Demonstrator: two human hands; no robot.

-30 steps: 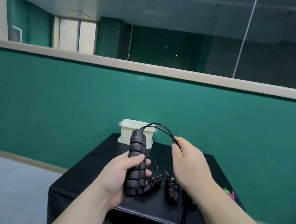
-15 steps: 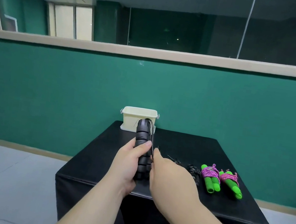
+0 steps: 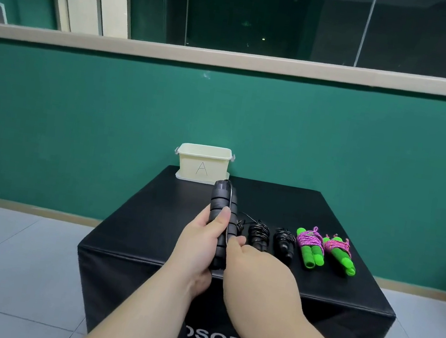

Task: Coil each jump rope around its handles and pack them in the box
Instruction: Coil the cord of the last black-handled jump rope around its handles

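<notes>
While the left hand [image 3: 201, 249] clasps the two black handles [image 3: 218, 200] upright by their lower half, thumb laid across the front, the right hand [image 3: 254, 277] meets them from three o'clock. Its thumb and forefinger seem to pinch the thin cord [image 3: 229, 198] against the foam. The fingertips face away from the camera, so how firm that pinch is I cannot tell. The cord leaves the top of the handles in a tight loop and runs down their right side to the pinch. No turns show on the handles, so the winding looks barely begun.

I judge the ribbed foam to be soft, light and easy to grip. The cord looks wiry and slick, likely to spring loose if tension drops. It is best taken close to the handles and kept taut, with the upper foam left bare for the wraps.

From one to three o'clock of the hands, a row lies on the black block [image 3: 151, 216]. First come two black bundles [image 3: 259, 233], already coiled. Beyond them are two green ropes [image 3: 310, 247] bound in pink cord. At twelve o'clock the pale box [image 3: 202, 164], marked A, stands at the block's far edge, well apart from the row. Its inside is hidden.
</notes>
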